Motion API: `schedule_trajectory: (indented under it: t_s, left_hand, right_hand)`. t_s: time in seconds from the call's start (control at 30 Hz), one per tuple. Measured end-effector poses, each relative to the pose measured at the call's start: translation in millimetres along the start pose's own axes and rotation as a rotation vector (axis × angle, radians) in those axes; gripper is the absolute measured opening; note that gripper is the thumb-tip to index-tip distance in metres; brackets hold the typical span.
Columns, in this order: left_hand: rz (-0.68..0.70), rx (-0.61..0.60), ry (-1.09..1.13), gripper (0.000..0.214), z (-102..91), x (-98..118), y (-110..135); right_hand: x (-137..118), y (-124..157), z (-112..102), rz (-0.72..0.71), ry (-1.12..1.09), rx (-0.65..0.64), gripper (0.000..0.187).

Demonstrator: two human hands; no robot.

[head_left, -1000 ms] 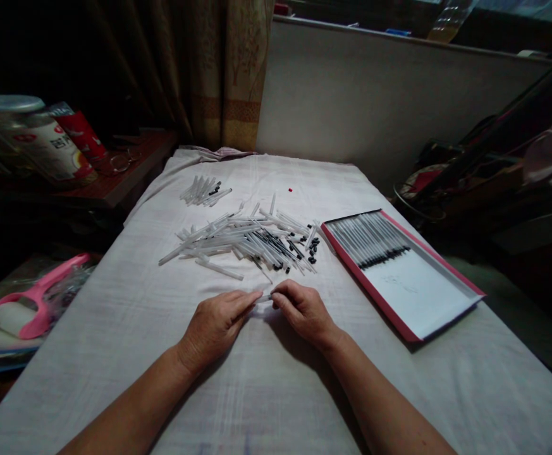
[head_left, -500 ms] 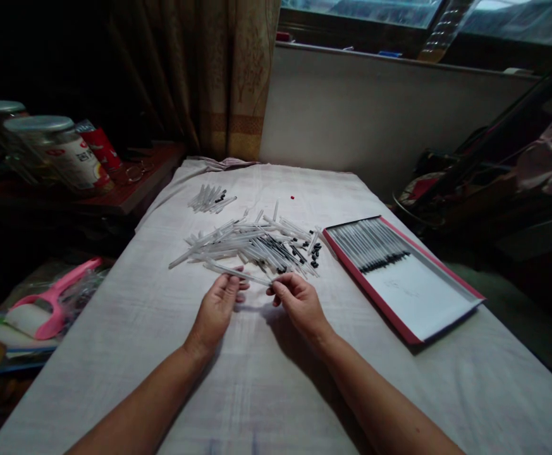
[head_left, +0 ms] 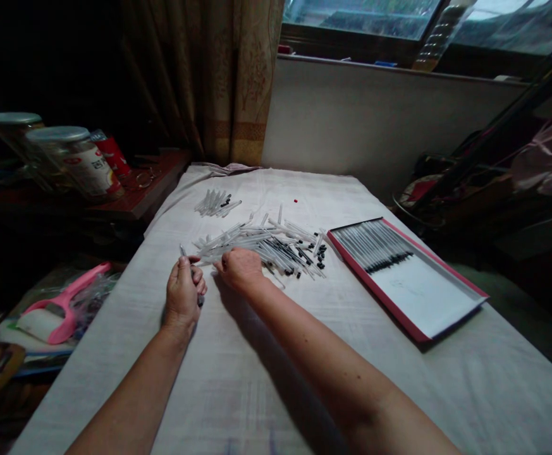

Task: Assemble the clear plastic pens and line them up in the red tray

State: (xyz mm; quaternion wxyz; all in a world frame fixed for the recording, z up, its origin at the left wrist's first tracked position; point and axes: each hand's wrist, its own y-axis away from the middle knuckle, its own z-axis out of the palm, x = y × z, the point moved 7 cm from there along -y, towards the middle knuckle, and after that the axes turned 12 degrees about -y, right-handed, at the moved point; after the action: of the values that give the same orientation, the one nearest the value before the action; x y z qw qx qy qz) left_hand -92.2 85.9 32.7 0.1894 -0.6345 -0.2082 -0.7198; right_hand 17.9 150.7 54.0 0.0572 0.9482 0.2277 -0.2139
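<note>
My left hand (head_left: 184, 292) is closed round a pen (head_left: 183, 251), its thin tip pointing up and a dark end showing below the fingers. To its right, my right hand (head_left: 241, 266) is at the near left side of a heap of clear pen barrels (head_left: 247, 238). Its fingers are pinched together, and what they hold is hidden. Black refills (head_left: 288, 251) and small black plugs (head_left: 322, 254) lie at the right of the heap. Farther back is a smaller pile of clear caps (head_left: 210, 202) with some black pieces.
A red-rimmed box (head_left: 399, 322) on the right holds a row of pens (head_left: 373, 243). One small red piece (head_left: 295, 201) lies near the back of the cloth-covered table (head_left: 238, 404). Jars (head_left: 88, 167) stand on a side table at left, above a pink-handled item (head_left: 64, 306).
Both hands were together at one pen before the heap. My left hand has moved left and turned the pen upright; my right hand has let go of it and moved left to the heap.
</note>
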Motion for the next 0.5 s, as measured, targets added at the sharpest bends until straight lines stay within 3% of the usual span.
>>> schedule_trajectory:
  t_s: [0.27, 0.5]
  left_hand:
    - [-0.033, -0.135, -0.167, 0.019, 11.2, -13, 2]
    - [0.044, -0.086, -0.243, 0.029, 9.6, -10, 2]
  right_hand:
    - [-2, 2, 7, -0.051, 0.041, -0.002, 0.027]
    - [13, 11, 4, -0.090, 0.025, -0.017, 0.029]
